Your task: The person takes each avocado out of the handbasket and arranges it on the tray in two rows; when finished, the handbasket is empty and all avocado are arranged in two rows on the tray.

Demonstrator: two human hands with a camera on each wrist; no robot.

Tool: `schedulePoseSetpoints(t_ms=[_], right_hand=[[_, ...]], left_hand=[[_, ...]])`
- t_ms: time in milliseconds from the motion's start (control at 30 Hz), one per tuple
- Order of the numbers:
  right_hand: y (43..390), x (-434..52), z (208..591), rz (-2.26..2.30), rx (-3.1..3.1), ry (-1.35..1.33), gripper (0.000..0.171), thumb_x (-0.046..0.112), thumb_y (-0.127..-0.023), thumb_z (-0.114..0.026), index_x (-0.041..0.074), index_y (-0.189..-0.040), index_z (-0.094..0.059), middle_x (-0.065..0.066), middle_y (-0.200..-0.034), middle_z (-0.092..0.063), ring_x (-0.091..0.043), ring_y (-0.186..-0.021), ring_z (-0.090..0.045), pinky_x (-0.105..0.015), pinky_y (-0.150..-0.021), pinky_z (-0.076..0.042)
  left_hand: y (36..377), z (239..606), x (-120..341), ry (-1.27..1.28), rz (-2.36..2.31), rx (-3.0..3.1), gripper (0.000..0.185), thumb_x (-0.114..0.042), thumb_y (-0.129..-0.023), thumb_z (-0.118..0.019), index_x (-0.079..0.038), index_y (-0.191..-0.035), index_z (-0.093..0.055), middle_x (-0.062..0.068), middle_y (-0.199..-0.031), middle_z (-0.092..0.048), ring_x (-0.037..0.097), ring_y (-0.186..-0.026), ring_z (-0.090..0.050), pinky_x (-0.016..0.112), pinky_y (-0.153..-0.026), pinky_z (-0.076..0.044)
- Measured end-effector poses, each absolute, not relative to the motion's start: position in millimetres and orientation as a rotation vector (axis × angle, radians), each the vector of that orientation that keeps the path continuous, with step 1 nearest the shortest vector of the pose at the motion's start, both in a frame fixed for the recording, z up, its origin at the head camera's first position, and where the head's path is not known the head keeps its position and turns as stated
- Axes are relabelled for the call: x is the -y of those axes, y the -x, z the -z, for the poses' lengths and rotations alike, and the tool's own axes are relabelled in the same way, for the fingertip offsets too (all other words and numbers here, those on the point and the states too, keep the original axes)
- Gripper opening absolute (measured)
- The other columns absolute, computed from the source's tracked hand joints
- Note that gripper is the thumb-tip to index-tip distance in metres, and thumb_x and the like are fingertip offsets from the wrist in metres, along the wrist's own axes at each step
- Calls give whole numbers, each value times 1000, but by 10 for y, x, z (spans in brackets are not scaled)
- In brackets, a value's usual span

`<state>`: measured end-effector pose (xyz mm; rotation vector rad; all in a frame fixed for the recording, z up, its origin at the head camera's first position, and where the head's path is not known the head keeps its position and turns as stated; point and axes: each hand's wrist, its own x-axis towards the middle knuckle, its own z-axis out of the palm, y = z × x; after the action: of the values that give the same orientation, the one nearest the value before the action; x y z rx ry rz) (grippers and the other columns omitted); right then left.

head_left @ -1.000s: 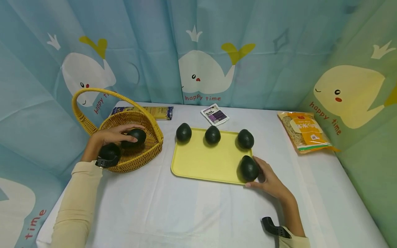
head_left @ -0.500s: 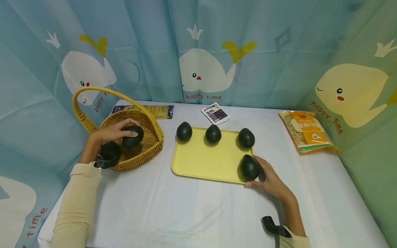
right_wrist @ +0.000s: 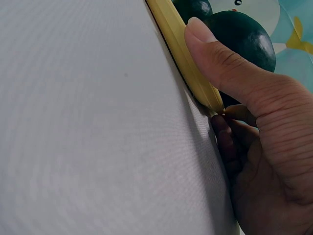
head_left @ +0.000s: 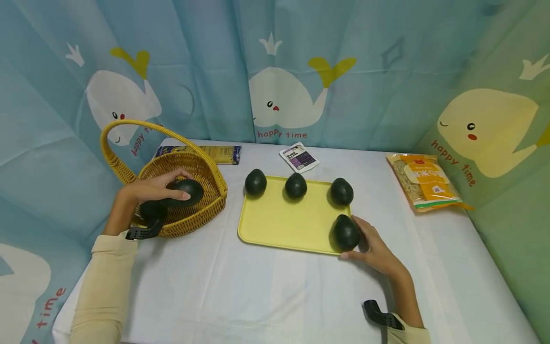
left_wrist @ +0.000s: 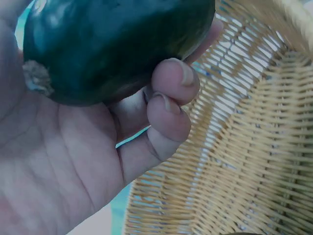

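My left hand (head_left: 148, 188) grips a dark green avocado (head_left: 187, 190) just above the inside of a wicker basket (head_left: 202, 210). In the left wrist view the avocado (left_wrist: 117, 44) sits in the palm, with curled fingers (left_wrist: 168, 105) under it and the basket weave (left_wrist: 244, 161) below. A second avocado (head_left: 152, 209) lies in the basket by my wrist. My right hand (head_left: 371, 246) pinches the near right corner of a yellow tray (head_left: 283, 224). Its thumb (right_wrist: 215, 58) lies on the tray rim (right_wrist: 183, 63) beside an avocado (head_left: 345, 232). Three more avocados (head_left: 296, 186) line the tray's far edge.
On the white tablecloth (head_left: 258, 286) an orange noodle packet (head_left: 423, 181) lies at the far right. A small purple-and-white packet (head_left: 299, 157) lies behind the tray, and a blue-and-yellow packet (head_left: 215, 154) behind the basket. Printed curtains enclose the table on three sides.
My left forearm has drawn back slightly toward me, and the avocado in that hand now lies flatter over the basket. The right hand and the tray have not moved.
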<state>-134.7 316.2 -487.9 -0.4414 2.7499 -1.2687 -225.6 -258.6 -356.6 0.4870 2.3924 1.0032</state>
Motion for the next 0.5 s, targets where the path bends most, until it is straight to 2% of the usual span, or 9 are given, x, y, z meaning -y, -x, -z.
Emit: schedulePoseSetpoints(t_ms=[200,367,433,500], right_hand=[[1348,-3160,4889,1296,-2744,469,106,20,-69,-90,-1,-152,-27,-27,-152,-31,-47,-138,-27,-67,-107,-22],[1348,-3162,4887,1293,-2757,480,105,22,-69,-90,2,-152,-28,-23,-152,-34,-42,-137,-30,-50,-109,-25],[1349,-3164,4884,1292,-2759,481,105,22,-69,-90,2,-152,-28,-23,-152,-33,-42,-138,-30,-49,-109,-25],[1349,-3166,4880,1299,-2753,477,105,21,-69,-90,2,-152,-28,-24,-152,-33,-43,-138,-29,-54,-110,-25]], left_hand=[[2167,3495,2526,-624,-1062,-2355,51,-22,-93,-64,-10,-137,-43,12,-131,-48,24,-106,-48,40,-90,-45],[2092,3417,2452,-733,-1149,-2259,45,-14,-93,-64,-9,-135,-46,11,-125,-53,18,-104,-56,34,-88,-51],[2074,3380,2413,-785,-1165,-2212,45,-12,-93,-64,-9,-135,-47,10,-126,-53,17,-106,-57,32,-89,-51],[2061,3346,2373,-844,-1167,-2172,45,-10,-93,-65,-10,-135,-48,9,-127,-53,16,-108,-57,33,-89,-53]])
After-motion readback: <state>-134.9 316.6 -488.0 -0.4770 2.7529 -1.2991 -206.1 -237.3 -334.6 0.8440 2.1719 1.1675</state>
